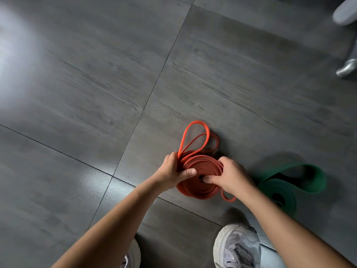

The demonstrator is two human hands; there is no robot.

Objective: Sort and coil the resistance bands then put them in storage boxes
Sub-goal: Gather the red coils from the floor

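An orange resistance band (pixel 201 171) is wound into a flat coil above the grey tiled floor, with loose loops standing out on its far side and a small loop hanging at its near right. My left hand (pixel 173 171) grips the coil's left edge, thumb pressed on its face. My right hand (pixel 229 176) holds the right side, with fingertips at the coil's centre hole. A wide green resistance band (pixel 289 182) lies partly coiled on the floor just right of my right hand.
My two grey-white sneakers (pixel 237 246) stand at the bottom edge. At the top right are a pale shoe (pixel 345 10) and a silvery metal foot (pixel 346 68) of some furniture. No storage box is in view.
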